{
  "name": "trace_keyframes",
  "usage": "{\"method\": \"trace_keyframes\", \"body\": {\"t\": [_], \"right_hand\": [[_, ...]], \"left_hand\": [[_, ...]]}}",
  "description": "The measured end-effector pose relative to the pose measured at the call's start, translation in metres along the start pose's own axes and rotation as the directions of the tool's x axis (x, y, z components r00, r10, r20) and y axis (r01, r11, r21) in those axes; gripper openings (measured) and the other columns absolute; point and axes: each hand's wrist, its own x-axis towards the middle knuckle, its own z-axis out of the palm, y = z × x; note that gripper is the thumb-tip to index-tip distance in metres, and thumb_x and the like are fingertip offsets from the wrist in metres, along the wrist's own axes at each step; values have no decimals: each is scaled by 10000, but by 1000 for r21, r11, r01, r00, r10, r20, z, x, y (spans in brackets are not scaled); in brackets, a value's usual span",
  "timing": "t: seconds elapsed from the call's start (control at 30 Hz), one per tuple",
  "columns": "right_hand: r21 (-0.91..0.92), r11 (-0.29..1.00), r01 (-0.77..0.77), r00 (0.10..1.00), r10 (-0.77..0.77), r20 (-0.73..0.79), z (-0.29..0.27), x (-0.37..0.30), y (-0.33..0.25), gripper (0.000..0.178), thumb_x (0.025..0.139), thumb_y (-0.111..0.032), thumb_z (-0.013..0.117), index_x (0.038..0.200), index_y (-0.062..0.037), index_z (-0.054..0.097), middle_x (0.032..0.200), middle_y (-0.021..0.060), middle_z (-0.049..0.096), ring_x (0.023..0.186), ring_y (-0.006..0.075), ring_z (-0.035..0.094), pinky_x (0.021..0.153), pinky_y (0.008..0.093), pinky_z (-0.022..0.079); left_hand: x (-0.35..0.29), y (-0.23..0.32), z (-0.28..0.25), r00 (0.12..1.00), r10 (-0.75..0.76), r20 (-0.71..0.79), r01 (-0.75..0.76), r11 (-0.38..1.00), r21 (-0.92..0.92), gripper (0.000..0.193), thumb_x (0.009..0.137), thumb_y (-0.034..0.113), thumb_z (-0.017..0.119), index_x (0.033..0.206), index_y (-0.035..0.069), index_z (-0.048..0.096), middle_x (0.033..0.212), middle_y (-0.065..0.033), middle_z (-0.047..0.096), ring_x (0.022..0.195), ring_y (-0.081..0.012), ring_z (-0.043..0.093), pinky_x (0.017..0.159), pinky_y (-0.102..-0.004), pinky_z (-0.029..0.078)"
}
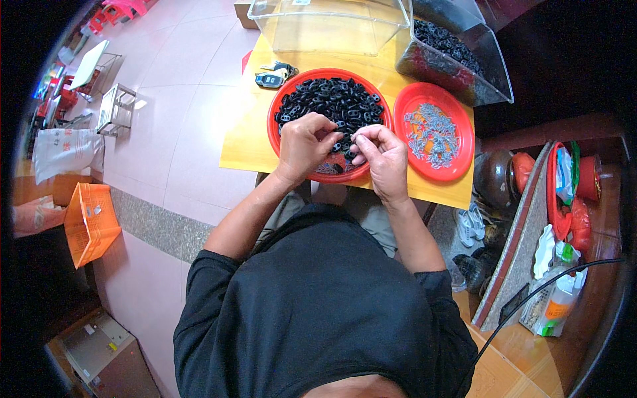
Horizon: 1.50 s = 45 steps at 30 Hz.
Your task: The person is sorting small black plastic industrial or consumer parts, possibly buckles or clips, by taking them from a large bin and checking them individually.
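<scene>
Black shirt filling the lower middle, closest of all, and beyond it the yellow table! Across its far side sits a clear plastic bin, with a second clear bin at the right corner, dark bits heaped inside. Front and centre, the red basin; right beside it the red plate, scattered with tiny grey pieces; keys lie off the basin's far left. And in the basin, black oval pieces, jumbled, long axes pointing every which way, the near part of the heap screened by the hands. Left hand: fingers curled, thumb close to the index tip. Right hand: thumb and forefinger drawn nearly together, facing the left. Whether either grips a piece, I can't tell!
</scene>
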Motion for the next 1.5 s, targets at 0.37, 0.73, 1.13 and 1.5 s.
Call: {"method": "trace_keyframes", "body": {"t": [0.37, 0.73, 1.13, 1.5], "right_hand": [[-23, 994, 111, 994, -111, -11, 10, 8, 5, 34, 809, 22, 587, 815, 4, 616, 817, 31, 600, 693, 64, 563, 594, 204, 501], [-6, 972, 233, 965, -230, 129, -1, 10, 6, 38, 792, 58, 568, 791, 29, 593, 833, 71, 594, 746, 105, 563, 666, 232, 479], [-36, 998, -56, 998, 58, 32, -1, -12, -5, 53, 850, -62, 584, 838, -11, 582, 652, 11, 572, 520, 57, 538, 454, 192, 458], [-49, 994, -95, 995, 96, 22, 2, -15, -6, 52, 847, -56, 593, 865, -7, 586, 685, 36, 595, 520, 52, 545, 440, 173, 452]], "left_hand": [[-15, 14, 11, 995, -100, 5, 99, 969, -227, 95, 709, -30, 635, 786, -2, 586, 696, -74, 619, 609, -112, 622, 535, -238, 499], [-14, -4, 0, 754, -367, 545, 656, 392, -644, 130, 852, 137, 607, 858, 8, 596, 756, -61, 635, 596, -90, 587, 535, -199, 492], [-24, -5, -3, 684, -302, 663, 688, -32, -725, 98, 846, 138, 607, 858, 43, 589, 739, -36, 602, 607, -84, 541, 543, -210, 453], [-27, -2, -3, 712, -287, 641, 661, -36, -750, 94, 844, 136, 604, 855, 47, 577, 746, -34, 595, 616, -86, 539, 556, -218, 455]]}}
